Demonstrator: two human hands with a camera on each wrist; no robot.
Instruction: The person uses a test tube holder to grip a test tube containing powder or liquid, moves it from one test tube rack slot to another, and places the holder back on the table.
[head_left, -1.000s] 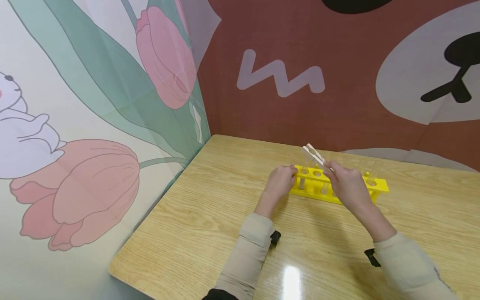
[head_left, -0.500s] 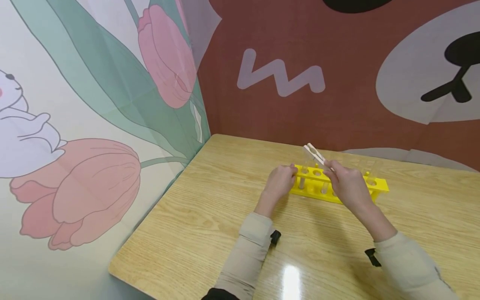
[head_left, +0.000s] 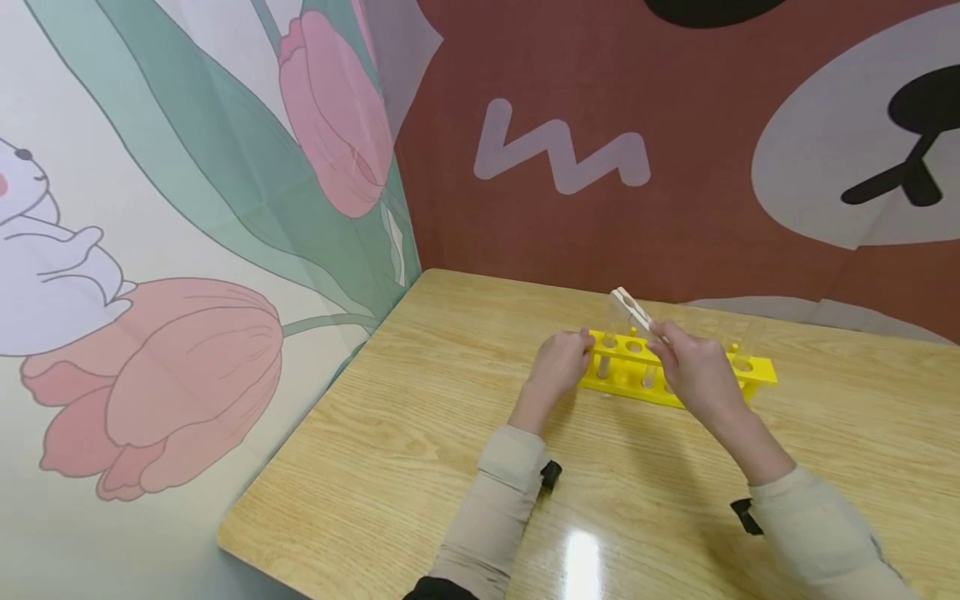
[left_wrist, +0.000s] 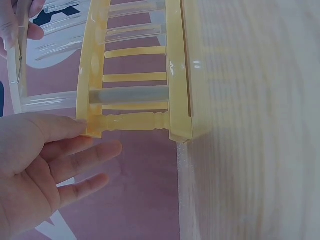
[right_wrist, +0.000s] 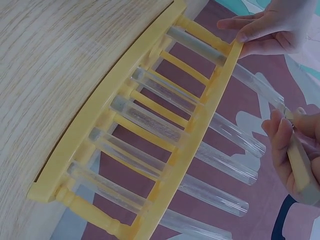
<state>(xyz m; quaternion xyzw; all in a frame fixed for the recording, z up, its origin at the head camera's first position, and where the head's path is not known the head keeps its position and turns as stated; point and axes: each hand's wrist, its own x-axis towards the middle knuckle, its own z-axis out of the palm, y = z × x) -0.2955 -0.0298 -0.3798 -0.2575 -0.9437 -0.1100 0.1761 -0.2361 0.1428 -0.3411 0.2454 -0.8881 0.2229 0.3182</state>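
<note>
A yellow test tube rack stands on the table with several clear test tubes upright in it. My left hand pinches the rack's left end between thumb and index finger, its other fingers loosely spread in the left wrist view. My right hand grips a wooden test tube clamp, thumb and fingers curled round its handle. The clamp's far end is at the upper part of the leftmost test tube. That tube's lower part looks greyish and stays in the rack.
The wood-grain table extends to the left and in front of the rack. A printed brown backdrop rises close behind it, and a tulip-patterned one borders the table's left side.
The two arms of the clamp's far end stand slightly closer together than a second ago. Both hands and the rack stay in place.
</note>
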